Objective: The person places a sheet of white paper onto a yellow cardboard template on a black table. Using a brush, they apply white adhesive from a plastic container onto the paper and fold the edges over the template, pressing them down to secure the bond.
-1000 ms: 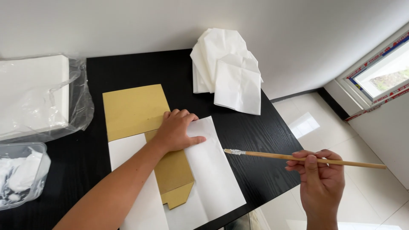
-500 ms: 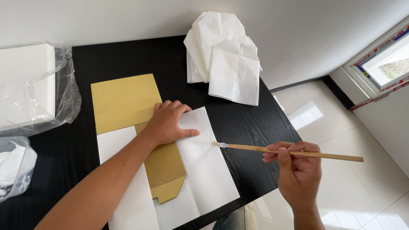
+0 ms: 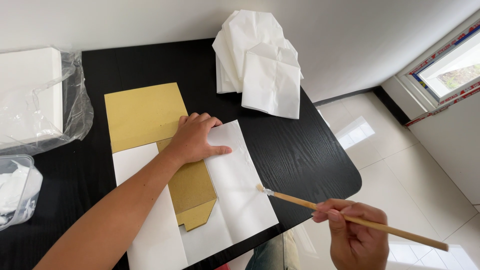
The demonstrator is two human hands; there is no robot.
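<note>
Right hand (image 3: 356,234), lower right of frame: fingers pinching brush (image 3: 350,218), bristle tip touching right edge of white sheet (image 3: 239,192). Left hand (image 3: 194,139), centre: fingers spread flat, pressing sheet and tan card (image 3: 142,114) on black surface (image 3: 300,155). Left edge: clear tub (image 3: 15,192) with crumpled white paper. Upper left: bagged white stack (image 3: 30,95). Top centre: folded white bags (image 3: 260,60).

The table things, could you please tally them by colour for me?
White: 4 - paper sheet, folded paper pile, wrapped paper stack, wad in clear tub
Tan: 2 - cardboard piece, brush
Total: 6
</note>
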